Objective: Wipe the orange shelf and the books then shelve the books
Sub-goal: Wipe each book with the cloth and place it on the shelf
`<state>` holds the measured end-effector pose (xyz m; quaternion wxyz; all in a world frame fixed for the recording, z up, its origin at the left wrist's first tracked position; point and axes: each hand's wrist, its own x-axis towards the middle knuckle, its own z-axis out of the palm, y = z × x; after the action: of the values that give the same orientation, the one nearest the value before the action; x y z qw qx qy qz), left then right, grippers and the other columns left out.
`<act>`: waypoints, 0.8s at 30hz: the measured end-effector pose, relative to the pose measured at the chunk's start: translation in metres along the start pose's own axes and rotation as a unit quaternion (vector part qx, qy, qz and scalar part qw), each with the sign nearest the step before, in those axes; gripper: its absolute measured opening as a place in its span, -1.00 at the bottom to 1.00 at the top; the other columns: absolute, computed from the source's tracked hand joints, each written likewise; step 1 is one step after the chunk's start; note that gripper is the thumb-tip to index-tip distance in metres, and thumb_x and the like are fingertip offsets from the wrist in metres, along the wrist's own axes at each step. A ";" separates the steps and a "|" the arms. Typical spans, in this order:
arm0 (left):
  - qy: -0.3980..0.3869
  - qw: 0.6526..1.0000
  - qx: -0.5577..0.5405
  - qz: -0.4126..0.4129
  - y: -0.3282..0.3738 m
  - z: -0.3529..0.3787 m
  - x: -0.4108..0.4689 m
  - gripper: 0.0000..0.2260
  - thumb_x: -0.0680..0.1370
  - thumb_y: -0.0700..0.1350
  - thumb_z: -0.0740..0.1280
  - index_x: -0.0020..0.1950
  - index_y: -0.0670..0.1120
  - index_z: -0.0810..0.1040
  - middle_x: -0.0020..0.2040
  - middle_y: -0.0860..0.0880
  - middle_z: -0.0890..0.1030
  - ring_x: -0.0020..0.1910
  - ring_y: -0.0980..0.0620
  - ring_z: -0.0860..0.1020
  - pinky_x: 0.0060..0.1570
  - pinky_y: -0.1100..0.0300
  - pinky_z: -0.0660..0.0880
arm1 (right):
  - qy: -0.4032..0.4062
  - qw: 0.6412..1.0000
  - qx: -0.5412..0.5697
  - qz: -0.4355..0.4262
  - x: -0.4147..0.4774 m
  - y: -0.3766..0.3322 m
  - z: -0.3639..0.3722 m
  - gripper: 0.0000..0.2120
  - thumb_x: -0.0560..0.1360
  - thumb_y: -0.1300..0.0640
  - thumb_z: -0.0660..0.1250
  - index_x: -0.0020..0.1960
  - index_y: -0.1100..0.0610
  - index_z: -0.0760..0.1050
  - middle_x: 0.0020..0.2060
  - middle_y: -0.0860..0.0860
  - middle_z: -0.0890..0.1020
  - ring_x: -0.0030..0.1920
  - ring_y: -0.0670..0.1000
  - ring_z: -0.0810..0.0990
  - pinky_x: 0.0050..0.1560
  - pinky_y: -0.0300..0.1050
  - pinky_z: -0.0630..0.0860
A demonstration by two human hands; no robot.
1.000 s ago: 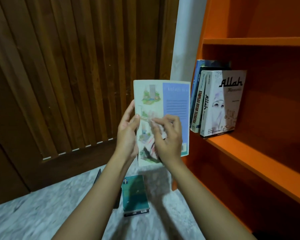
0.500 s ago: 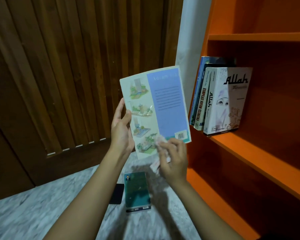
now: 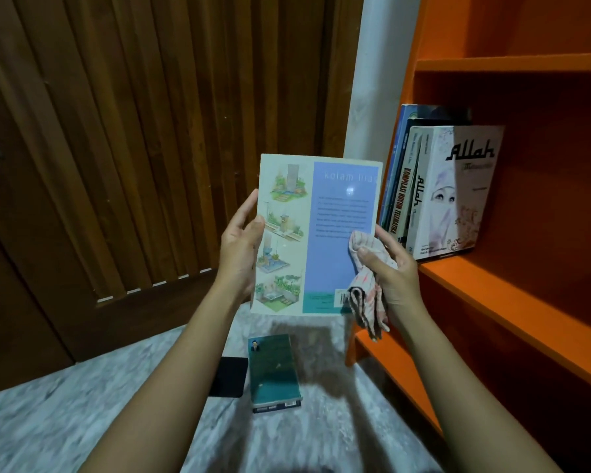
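Observation:
My left hand (image 3: pixel 240 247) grips the left edge of a thin book (image 3: pixel 316 230) with a blue panel and garden drawings, held upright in front of me. My right hand (image 3: pixel 391 268) pinches a crumpled white and red cloth (image 3: pixel 365 291) against the book's lower right corner. The orange shelf (image 3: pixel 512 302) stands at the right, with several books (image 3: pixel 444 192) upright on its middle board. A green book (image 3: pixel 274 370) lies flat on the floor below the held book.
A dark flat object (image 3: pixel 228 377) lies on the marble floor (image 3: pixel 48 421) left of the green book. A brown slatted wooden door (image 3: pixel 133 131) fills the left and back. A white wall strip (image 3: pixel 379 80) runs beside the shelf.
The book went from tilted to upright and sits nearer the shelf. My right hand with the cloth moved from the book's bottom edge up to its lower right side.

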<state>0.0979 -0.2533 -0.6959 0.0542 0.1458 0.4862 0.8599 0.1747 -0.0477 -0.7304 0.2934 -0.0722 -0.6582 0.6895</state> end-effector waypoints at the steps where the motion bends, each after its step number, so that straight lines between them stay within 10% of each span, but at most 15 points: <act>1: 0.021 0.999 0.037 0.007 -0.004 0.000 0.002 -0.62 0.60 -0.19 0.22 0.39 0.10 0.38 0.07 -0.08 0.66 -0.13 0.03 0.66 -0.25 0.05 0.61 | 0.012 1.000 0.008 0.008 -0.002 0.002 0.002 -0.43 0.26 0.03 0.52 0.25 0.02 0.52 0.20 0.05 0.58 0.23 0.05 0.54 0.29 0.16 0.44; 4: 0.062 0.986 0.145 0.047 -0.017 0.003 0.005 -0.65 0.62 -0.18 0.18 0.40 0.06 0.35 0.04 -0.01 0.63 -0.17 0.14 0.64 -0.32 0.20 0.57 | 0.037 0.999 0.028 0.022 -0.005 0.006 0.006 -0.61 0.38 0.26 0.46 0.18 0.09 0.52 0.11 0.13 0.62 0.10 0.08 0.61 0.19 0.05 0.52; 12: 0.127 0.886 0.388 0.218 -0.031 0.018 0.001 -0.60 0.58 -0.33 0.17 0.39 -0.06 0.39 0.49 -0.02 0.20 0.46 0.06 0.20 0.36 0.09 0.35 | 0.042 0.994 -0.063 -0.077 -0.015 0.005 0.020 -0.70 0.39 0.35 0.42 0.03 0.04 0.57 -0.09 -0.01 0.65 -0.10 -0.08 0.63 -0.09 -0.20 0.55; 17: -0.005 0.920 0.366 0.142 -0.034 0.037 0.003 -0.48 0.56 0.19 0.15 0.46 0.33 0.00 0.53 -0.02 0.10 0.46 -0.08 0.23 0.25 -0.14 0.44 | 0.065 0.972 -0.181 -0.133 -0.032 0.020 0.034 -0.63 0.38 0.25 0.44 0.11 -0.07 0.57 -0.11 -0.04 0.60 -0.07 0.02 0.60 -0.04 -0.03 0.55; 24: 0.034 0.893 0.442 0.083 -0.041 0.044 -0.009 -0.35 0.52 0.28 0.13 0.49 0.25 -0.17 0.53 -0.11 0.14 0.42 -0.19 0.28 0.22 -0.08 0.43 | 0.083 0.928 -0.297 -0.208 -0.051 0.037 0.041 -0.57 0.38 0.31 0.41 0.22 0.05 0.55 -0.25 -0.26 0.38 -0.18 -0.09 0.45 -0.24 -0.41 0.28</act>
<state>0.1182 -0.1981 -0.7114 -0.1045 0.1650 0.8036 0.5622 0.1851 -0.1072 -0.7754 0.4488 -0.0743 -0.8064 0.3778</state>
